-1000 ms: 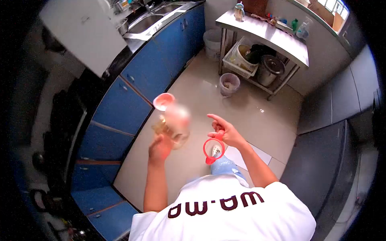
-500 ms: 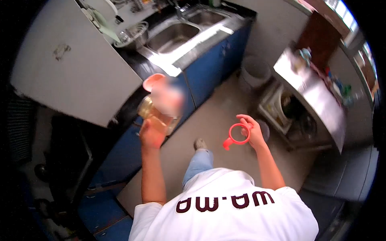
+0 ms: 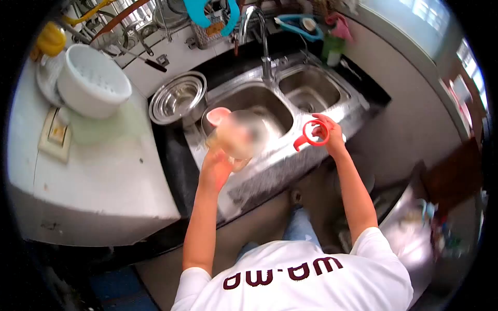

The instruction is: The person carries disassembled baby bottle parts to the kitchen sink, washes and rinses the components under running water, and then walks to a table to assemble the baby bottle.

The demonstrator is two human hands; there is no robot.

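Note:
My left hand is wrapped round a clear, amber-tinted container, partly blurred, above the front left of the large sink basin. A pink cup-like piece sticks up at the container's far side; whether the two are joined I cannot tell. In my right hand is a red ring with a handle, its fingers curled at the ring's edge. That hand is over the sink's front rim, below the small basin.
Stacked steel bowls stand left of the sink. A white basket sits on the white cabinet. The faucet rises behind the basins. A metal table with bottles is at the lower right.
The view has turned and moved from the floor and blue cabinets to the sink. Both hands are now over the sink's front, still holding the same things.

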